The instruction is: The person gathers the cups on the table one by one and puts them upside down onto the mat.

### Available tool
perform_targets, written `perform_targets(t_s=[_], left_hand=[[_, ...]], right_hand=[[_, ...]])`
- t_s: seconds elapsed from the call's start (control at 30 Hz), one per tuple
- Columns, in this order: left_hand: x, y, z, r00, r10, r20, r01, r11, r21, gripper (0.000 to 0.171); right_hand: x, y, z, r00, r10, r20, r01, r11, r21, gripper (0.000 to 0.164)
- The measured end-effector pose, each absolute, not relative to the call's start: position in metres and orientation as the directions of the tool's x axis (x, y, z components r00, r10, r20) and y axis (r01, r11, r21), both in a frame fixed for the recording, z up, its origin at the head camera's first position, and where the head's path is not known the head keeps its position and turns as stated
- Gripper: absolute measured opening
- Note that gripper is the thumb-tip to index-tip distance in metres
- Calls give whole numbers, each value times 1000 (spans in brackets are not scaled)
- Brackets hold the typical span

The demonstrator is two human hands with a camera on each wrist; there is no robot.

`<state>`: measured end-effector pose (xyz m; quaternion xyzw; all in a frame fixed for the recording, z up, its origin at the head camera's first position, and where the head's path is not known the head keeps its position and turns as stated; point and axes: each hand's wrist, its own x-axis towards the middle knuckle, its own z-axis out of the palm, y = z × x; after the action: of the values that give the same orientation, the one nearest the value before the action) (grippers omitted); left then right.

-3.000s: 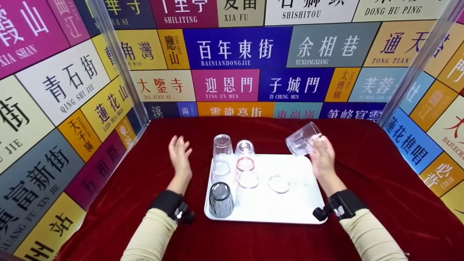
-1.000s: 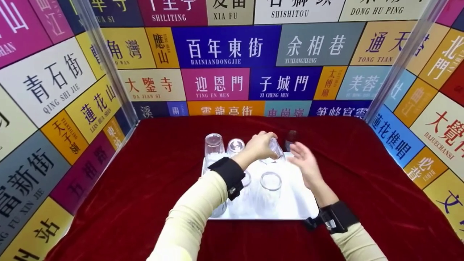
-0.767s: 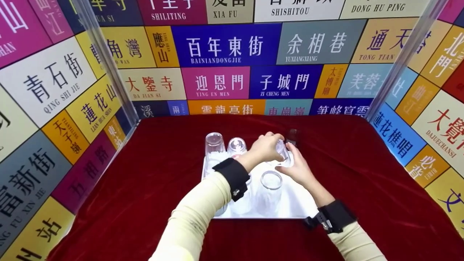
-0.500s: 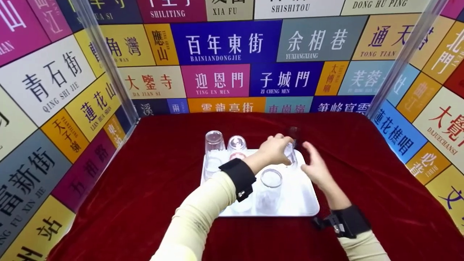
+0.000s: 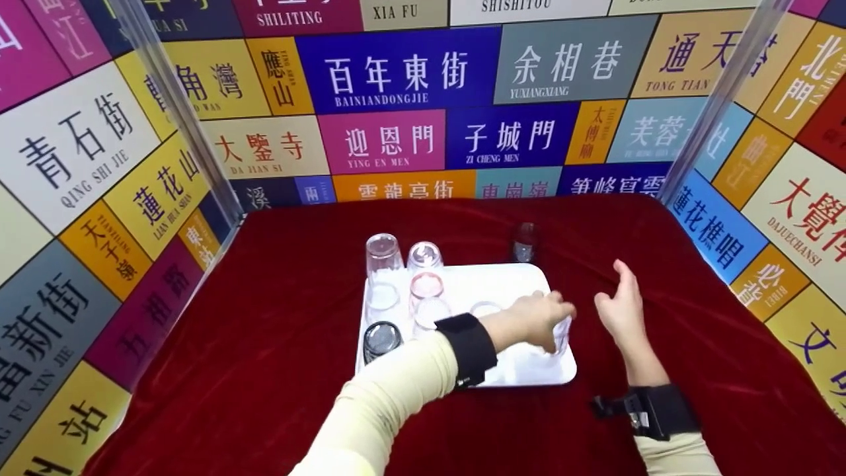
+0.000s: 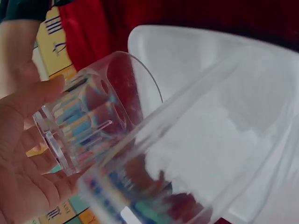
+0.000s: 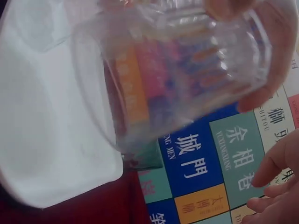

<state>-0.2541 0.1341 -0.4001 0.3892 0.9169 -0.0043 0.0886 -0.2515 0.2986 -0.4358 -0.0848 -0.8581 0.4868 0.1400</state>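
In the head view, my left hand (image 5: 532, 322) grips a clear glass (image 5: 562, 336) over the right front part of the white tray (image 5: 496, 281). The left wrist view shows this faceted glass (image 6: 93, 112) held by its base, wide mouth toward the tray. Whether its rim touches the tray I cannot tell. Right of the tray, apart from the glass, my right hand (image 5: 622, 311) is raised, fingers extended, holding nothing. Another clear glass (image 5: 487, 307) stands behind my left wrist, mostly hidden.
Along the tray's left side stand several upturned glasses: a tall clear one (image 5: 384, 254), one with a pinkish rim (image 5: 427, 284), and a dark grey one (image 5: 382, 339). Behind the tray's back right corner a dark glass (image 5: 524, 244) stands on the red cloth (image 5: 317, 264).
The clear glass passed from my right hand to my left. My left hand has since carried it from the tray's back toward the right front. My right hand has drawn away to the right.
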Motion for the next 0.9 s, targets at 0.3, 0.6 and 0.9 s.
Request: perform_targets(t_s=[0.3,0.6,0.9], left_hand=[[-246,137,-425,-705,660,-261,692,721,-45,62],[-245,140,-427,-714,645,-273,678,734,-38,63],[-247,141,-435,-719,618,-316,642,766,38,72]], right_hand=[[-246,304,-447,-958,265,108,47,517,-855,66],[-243,308,-450,-959,271,88,65,507,-859,66],[-241,313,-460,-952,293,93,79,526,-847,65]])
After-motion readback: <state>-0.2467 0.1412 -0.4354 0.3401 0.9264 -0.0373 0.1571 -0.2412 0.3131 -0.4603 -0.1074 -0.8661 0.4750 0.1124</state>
